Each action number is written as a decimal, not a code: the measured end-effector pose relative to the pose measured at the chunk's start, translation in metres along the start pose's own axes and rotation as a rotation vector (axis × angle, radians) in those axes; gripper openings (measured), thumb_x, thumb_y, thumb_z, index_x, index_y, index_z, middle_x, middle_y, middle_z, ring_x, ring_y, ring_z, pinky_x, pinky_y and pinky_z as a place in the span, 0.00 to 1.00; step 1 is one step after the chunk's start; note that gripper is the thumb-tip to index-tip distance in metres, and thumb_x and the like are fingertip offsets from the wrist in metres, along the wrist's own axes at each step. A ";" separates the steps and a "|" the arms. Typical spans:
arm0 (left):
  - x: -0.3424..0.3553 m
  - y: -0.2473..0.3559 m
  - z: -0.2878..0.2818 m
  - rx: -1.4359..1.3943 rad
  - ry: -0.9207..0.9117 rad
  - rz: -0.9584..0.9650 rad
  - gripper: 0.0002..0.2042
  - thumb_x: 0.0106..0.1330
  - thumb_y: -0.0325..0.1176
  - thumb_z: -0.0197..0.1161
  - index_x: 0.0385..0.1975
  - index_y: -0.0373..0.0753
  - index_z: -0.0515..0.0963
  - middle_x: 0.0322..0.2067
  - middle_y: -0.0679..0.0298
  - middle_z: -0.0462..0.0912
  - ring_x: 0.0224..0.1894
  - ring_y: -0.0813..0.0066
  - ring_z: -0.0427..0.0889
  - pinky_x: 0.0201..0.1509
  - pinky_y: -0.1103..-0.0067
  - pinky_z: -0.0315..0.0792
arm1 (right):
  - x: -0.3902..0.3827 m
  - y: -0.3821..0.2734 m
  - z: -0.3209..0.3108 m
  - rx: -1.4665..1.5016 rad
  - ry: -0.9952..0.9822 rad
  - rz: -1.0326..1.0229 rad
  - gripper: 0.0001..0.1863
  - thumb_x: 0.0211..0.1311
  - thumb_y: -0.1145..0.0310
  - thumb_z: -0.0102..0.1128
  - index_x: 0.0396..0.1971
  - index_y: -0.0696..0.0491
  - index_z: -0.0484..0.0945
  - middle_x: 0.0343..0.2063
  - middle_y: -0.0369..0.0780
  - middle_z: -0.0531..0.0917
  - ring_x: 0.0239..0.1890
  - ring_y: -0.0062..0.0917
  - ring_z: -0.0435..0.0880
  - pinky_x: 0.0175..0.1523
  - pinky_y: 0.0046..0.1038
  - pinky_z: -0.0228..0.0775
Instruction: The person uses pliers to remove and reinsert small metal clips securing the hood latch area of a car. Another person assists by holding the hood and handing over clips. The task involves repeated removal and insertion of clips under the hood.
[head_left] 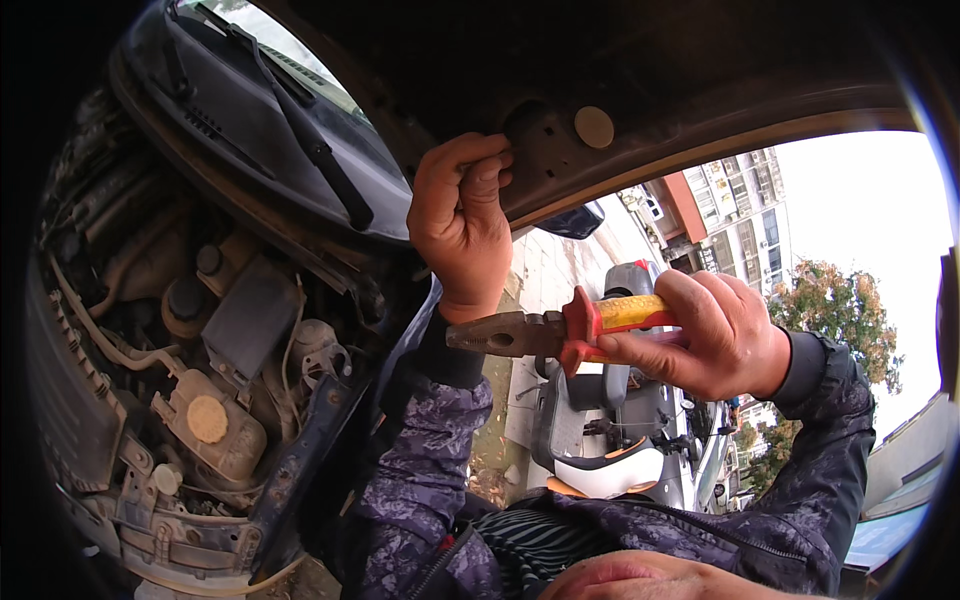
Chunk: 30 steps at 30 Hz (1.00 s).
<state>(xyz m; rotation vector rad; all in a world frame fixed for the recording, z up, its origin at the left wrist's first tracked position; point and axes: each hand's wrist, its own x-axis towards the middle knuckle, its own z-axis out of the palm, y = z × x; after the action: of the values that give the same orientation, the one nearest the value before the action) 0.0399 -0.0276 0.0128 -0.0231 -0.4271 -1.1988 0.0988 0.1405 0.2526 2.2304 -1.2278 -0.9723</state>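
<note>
My left hand is raised to the dark underside of the open hood, fingers curled and pinched beside a round beige disc and small holes; what they hold, if anything, is hidden. My right hand grips combination pliers by their red and yellow handles, the metal head pointing left, just below my left hand and in front of that wrist.
The engine bay, with hoses and reservoirs, fills the left, below the windscreen wiper. Beyond my arms stand a scooter, a pavement, buildings and trees.
</note>
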 end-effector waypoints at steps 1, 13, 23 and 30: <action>0.000 0.001 0.001 0.005 -0.006 0.004 0.04 0.79 0.26 0.68 0.47 0.35 0.86 0.46 0.64 0.87 0.42 0.78 0.89 0.44 0.82 0.86 | 0.001 0.002 -0.002 -0.018 -0.021 0.006 0.36 0.61 0.66 0.77 0.72 0.31 0.82 0.39 0.37 0.73 0.30 0.21 0.73 0.26 0.23 0.65; 0.011 0.019 0.001 -0.155 -0.008 -0.159 0.10 0.72 0.20 0.74 0.50 0.38 0.89 0.45 0.65 0.91 0.44 0.79 0.88 0.49 0.82 0.82 | 0.067 -0.001 -0.063 -0.290 0.047 0.051 0.41 0.50 0.62 0.86 0.69 0.42 0.85 0.51 0.48 0.83 0.42 0.36 0.90 0.41 0.32 0.86; 0.017 0.016 -0.002 -0.053 0.002 -0.017 0.06 0.72 0.25 0.76 0.46 0.37 0.90 0.44 0.67 0.92 0.44 0.80 0.87 0.49 0.82 0.80 | 0.076 0.003 -0.084 -0.301 0.064 -0.034 0.39 0.59 0.71 0.81 0.74 0.46 0.80 0.54 0.46 0.82 0.45 0.36 0.89 0.46 0.36 0.87; 0.015 0.008 -0.006 0.065 -0.027 0.049 0.07 0.70 0.27 0.78 0.45 0.38 0.90 0.40 0.65 0.89 0.43 0.74 0.88 0.50 0.81 0.79 | 0.077 0.002 -0.071 -0.353 -0.006 0.010 0.37 0.61 0.70 0.80 0.72 0.42 0.81 0.55 0.45 0.83 0.46 0.35 0.90 0.45 0.36 0.88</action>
<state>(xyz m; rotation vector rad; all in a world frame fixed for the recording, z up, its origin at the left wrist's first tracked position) 0.0532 -0.0401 0.0138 0.0065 -0.4865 -1.1369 0.1790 0.0754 0.2722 1.9451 -0.9800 -1.0975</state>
